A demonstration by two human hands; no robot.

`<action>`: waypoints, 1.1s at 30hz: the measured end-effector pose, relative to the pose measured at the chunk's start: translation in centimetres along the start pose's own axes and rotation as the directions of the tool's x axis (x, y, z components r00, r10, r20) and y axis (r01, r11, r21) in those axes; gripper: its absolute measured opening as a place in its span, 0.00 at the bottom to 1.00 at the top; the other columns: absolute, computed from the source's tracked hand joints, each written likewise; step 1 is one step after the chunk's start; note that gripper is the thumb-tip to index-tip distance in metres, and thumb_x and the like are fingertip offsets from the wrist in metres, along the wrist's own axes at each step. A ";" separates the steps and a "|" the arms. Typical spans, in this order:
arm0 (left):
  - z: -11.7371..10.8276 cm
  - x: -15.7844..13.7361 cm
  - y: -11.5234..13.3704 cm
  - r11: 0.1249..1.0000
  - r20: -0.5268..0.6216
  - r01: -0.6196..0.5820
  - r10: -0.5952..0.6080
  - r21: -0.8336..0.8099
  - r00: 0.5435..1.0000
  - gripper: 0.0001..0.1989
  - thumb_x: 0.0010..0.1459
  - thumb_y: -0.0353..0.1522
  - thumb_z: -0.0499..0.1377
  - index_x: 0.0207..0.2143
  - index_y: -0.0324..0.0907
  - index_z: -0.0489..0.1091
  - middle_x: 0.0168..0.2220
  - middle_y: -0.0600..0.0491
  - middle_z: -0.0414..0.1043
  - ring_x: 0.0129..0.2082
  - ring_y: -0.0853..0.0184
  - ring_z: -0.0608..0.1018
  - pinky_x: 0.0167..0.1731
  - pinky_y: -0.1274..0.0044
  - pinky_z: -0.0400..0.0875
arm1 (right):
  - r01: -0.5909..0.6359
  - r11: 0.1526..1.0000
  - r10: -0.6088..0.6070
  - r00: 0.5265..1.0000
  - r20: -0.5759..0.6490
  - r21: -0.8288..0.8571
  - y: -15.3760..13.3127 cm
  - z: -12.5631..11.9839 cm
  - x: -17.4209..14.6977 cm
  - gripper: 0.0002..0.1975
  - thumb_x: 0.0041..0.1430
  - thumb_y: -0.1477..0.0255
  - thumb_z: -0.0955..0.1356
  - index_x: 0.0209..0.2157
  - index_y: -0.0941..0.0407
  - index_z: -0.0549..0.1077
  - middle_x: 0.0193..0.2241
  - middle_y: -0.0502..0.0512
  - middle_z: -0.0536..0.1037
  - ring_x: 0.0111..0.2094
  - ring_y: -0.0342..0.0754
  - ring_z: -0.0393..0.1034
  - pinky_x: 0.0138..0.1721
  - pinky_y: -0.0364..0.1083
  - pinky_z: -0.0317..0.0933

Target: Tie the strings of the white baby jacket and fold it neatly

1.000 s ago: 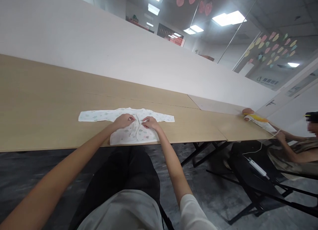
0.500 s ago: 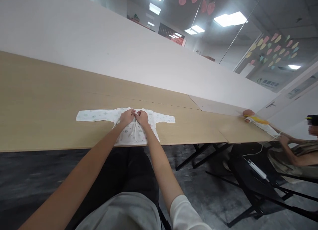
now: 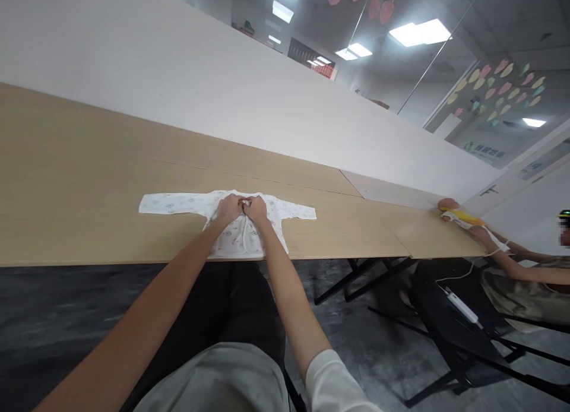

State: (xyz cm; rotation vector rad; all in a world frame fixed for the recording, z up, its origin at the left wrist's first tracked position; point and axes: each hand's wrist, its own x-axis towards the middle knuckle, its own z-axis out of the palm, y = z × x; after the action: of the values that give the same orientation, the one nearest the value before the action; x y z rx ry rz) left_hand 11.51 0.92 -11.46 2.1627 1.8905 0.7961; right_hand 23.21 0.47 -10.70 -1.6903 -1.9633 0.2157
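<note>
A small white baby shirt [image 3: 231,243] with a faint print lies spread on the wooden table, its sleeves stretched out to both sides and its hem near the front edge. My left hand [image 3: 230,208] is closed on the cloth at the upper front, just below the neckline. Right beside it, my right hand [image 3: 255,209] pinches the other side of the front opening. The fingertips of both hands meet at the middle; any fastener between them is too small to make out. Below the hands the front edges part slightly.
The long table [image 3: 89,162] runs along a white wall [image 3: 222,103] with glass above. At the far right a co-worker's arms [image 3: 512,263] reach to a doll-like figure [image 3: 463,216] in white and yellow. A black chair [image 3: 445,317] holding a white power strip [image 3: 463,308] stands right.
My hands stay at the shirt's front, the fingers shifting slightly closer together. The co-worker's hand has moved forward onto the white and yellow item. The view has shifted a little.
</note>
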 end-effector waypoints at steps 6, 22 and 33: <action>-0.1 0.0 -0.1 1.000 0.001 -0.007 0.007 -0.027 1.000 0.22 0.57 0.29 0.50 0.48 0.42 0.79 0.48 0.44 0.78 0.46 0.54 0.78 0.46 0.70 0.70 | -0.048 0.999 0.048 0.999 -0.013 0.026 -0.1 0.2 0.4 0.10 0.58 0.73 0.69 0.40 0.61 0.79 0.42 0.63 0.79 0.44 0.52 0.73 0.47 0.45 0.65; 0.5 0.1 -0.7 0.992 -0.025 -0.031 0.028 -0.123 0.999 0.16 0.58 0.33 0.54 0.44 0.42 0.78 0.46 0.46 0.78 0.46 0.58 0.78 0.47 0.72 0.69 | -0.147 0.830 0.238 0.966 -0.104 0.538 1.4 0.8 0.2 0.12 0.44 0.80 0.65 0.32 0.54 0.76 0.29 0.48 0.79 0.34 0.46 0.75 0.44 0.43 0.68; 0.5 0.0 -0.7 0.980 -0.003 0.033 -0.034 -0.198 0.999 0.15 0.57 0.33 0.54 0.43 0.42 0.78 0.41 0.49 0.81 0.42 0.61 0.79 0.44 0.75 0.69 | -0.132 0.788 0.218 0.973 -0.072 0.602 1.5 0.7 -0.2 0.12 0.45 0.80 0.66 0.33 0.55 0.75 0.28 0.47 0.78 0.31 0.43 0.74 0.39 0.41 0.69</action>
State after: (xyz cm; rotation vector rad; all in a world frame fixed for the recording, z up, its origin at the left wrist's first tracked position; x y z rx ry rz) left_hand 11.10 1.18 -12.20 2.0064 1.7620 0.9421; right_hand 24.14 0.69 -12.05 -1.4084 -1.4195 0.6901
